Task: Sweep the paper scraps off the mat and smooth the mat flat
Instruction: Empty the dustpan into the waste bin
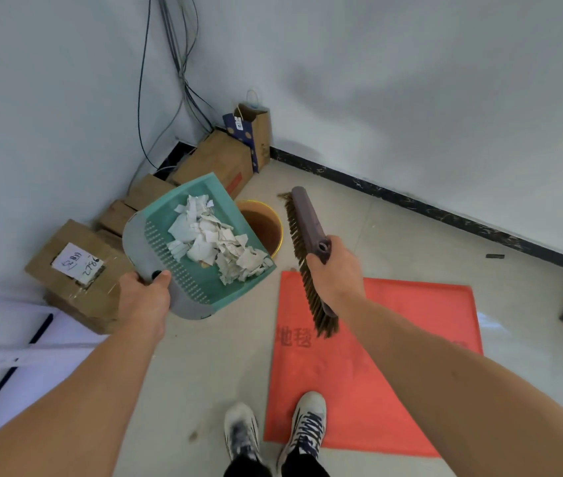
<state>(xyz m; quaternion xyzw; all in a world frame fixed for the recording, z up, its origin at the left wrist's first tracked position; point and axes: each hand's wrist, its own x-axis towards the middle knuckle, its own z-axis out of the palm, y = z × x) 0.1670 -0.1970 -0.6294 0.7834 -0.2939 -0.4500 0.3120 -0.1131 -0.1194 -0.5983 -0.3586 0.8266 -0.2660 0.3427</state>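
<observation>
Plainly, from the head view, the sweeping looks nearly done and what is left is emptying the pan. The left hand [142, 297] grips the near grey end of the teal dustpan [183, 290], thumb on top, and holds it raised off the floor [211, 366]. The paper scraps [214, 239] lie heaped in it, crowding toward its right side. Just beyond that side stands the orange bucket [266, 225], its left rim covered by the pan, so the tip would go forward and to the right; the left hand is the nearer one.

The right hand [336, 270] is wrapped round the socket end of the brush [307, 228], which hangs in the air with its long axis running away from the person and its bristles facing left, between pan and mat.

The red mat [410, 373] lies on the floor down to the right, under the right arm, with one shoe [307, 425] on its near left corner. No scraps show on its visible part. The forearm hides a strip of it, and whether it lies fully flat I cannot tell. Cardboard boxes [77, 270] line the wall on the left.
</observation>
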